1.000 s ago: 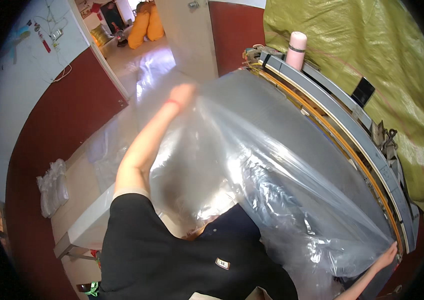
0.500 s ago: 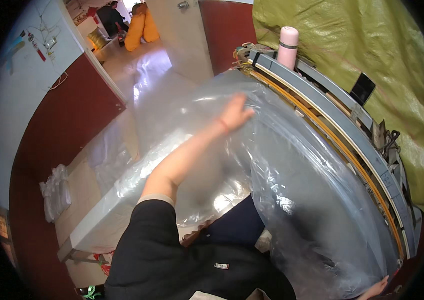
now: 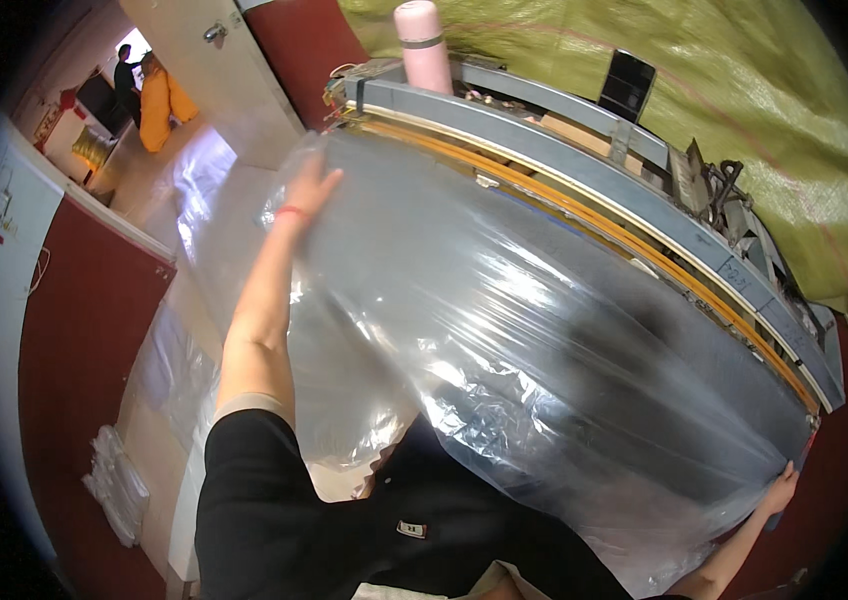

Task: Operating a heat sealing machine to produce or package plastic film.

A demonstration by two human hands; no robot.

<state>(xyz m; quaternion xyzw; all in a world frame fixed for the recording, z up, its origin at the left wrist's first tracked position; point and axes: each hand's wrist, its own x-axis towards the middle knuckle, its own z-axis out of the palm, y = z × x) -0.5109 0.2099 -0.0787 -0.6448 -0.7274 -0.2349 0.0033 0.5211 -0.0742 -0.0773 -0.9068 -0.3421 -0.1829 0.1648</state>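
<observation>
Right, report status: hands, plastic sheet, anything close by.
Left hand, fingers spread, at far end of plastic sheet; contact unclear. Right hand gripping its right end. Sheet creased, spread between them. Grey metal rail along far side.

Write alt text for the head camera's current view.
Clear plastic sheeting lies over a grey surface, a person's left hand open near its far-left end and right hand at its lower-right corner. Beyond, a pink bottle stands by a metal rail.

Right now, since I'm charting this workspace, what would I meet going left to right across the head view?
Folded clear plastic → door handle → left hand → pink bottle → black phone → right hand.
</observation>
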